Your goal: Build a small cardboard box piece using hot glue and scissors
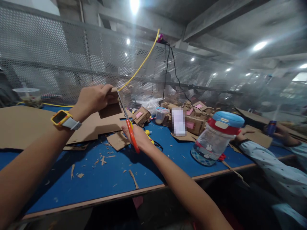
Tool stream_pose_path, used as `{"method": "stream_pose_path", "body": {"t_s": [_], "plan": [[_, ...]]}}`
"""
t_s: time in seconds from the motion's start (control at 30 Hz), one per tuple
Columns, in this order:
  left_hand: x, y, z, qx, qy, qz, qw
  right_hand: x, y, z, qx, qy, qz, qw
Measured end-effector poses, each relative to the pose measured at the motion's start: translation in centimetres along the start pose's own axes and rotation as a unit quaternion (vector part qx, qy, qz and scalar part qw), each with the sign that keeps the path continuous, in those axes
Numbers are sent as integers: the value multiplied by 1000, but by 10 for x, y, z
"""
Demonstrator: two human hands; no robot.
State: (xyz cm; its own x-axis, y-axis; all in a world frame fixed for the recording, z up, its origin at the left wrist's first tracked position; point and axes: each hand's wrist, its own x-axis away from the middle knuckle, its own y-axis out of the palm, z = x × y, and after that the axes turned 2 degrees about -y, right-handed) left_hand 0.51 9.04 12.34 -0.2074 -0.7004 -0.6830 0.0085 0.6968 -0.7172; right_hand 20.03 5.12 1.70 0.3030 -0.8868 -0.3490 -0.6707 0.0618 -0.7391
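My left hand point(94, 98), with a yellow watch on its wrist, is closed on a small piece of brown cardboard point(110, 108) held up above the blue table point(103, 179). My right hand point(137, 138) grips orange-handled scissors point(128, 123), whose blades point up and meet the right edge of the cardboard piece. Below them lie a large cardboard sheet point(96, 126), a smaller offcut point(117, 140) and several cardboard scraps.
A clear water bottle with a blue and red lid point(217, 137) stands at the right. Small cardboard boxes with pink patches point(192, 119) and a plastic cup point(161, 115) lie behind. Another person's sleeve point(263, 163) rests at the right edge. A perforated metal screen stands behind the table.
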Motion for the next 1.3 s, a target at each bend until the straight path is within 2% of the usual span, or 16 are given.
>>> {"method": "stream_pose_path", "body": {"t_s": [0.1,0.2,0.4,0.53,0.63,0.77,1.0,1.13,1.3], "plan": [[0,18,-4,61,2,65,996,1,0,-3,16,22,3,1000],[0,40,-11,160,18,142,977,4,0,-10,37,34,12,999],[-4,78,-27,229,35,252,940,11,-2,-24,129,82,8,988],[-9,93,-34,265,59,327,905,13,-3,-30,177,68,29,981],[-9,94,-33,278,67,356,890,15,0,-34,203,66,52,976],[0,86,-27,281,53,351,892,17,4,-38,222,83,66,969],[12,72,-22,247,1,285,926,13,-1,-36,230,105,71,965],[11,61,-19,202,5,226,953,11,-4,-32,225,111,59,966],[11,53,-15,167,16,201,965,9,-5,-29,223,107,37,968]]}}
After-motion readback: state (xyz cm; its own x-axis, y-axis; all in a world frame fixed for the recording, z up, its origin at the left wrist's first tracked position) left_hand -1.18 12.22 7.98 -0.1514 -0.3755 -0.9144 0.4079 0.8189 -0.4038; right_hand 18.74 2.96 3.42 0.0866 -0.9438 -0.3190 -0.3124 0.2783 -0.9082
